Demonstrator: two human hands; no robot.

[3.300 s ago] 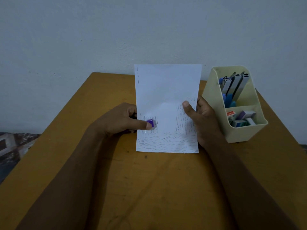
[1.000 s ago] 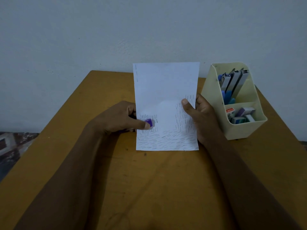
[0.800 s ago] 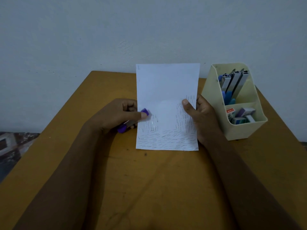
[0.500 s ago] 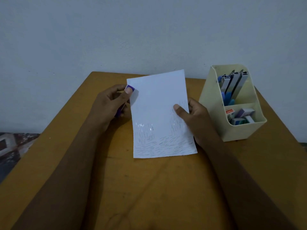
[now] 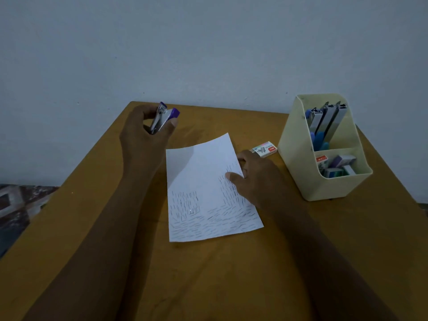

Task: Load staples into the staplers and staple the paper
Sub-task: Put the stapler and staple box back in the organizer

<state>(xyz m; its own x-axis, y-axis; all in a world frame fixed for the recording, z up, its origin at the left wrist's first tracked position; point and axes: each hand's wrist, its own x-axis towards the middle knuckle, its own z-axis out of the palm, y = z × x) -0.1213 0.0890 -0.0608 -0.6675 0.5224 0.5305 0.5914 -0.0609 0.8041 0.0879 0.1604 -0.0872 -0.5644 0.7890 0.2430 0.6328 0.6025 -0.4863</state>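
Observation:
A white sheet of paper (image 5: 203, 181), covered low down with rows of staples, lies almost flat on the wooden table (image 5: 208, 274). My right hand (image 5: 257, 179) holds its right edge, thumb on top. My left hand (image 5: 148, 133) is raised over the far left of the table and grips a small purple stapler (image 5: 163, 117), away from the paper. A small staple box (image 5: 265, 149) lies on the table just beyond my right hand.
A cream plastic organizer (image 5: 324, 186) stands at the right. Its tall back section holds several staplers (image 5: 324, 121) upright; the front pocket holds small staple boxes (image 5: 335, 165). A pale wall runs behind the table. Patterned floor shows at the left.
The paper, held upright before, has been lowered onto the table. My left hand pulled the purple stapler off the sheet's left edge and lifted it up and away to the far left.

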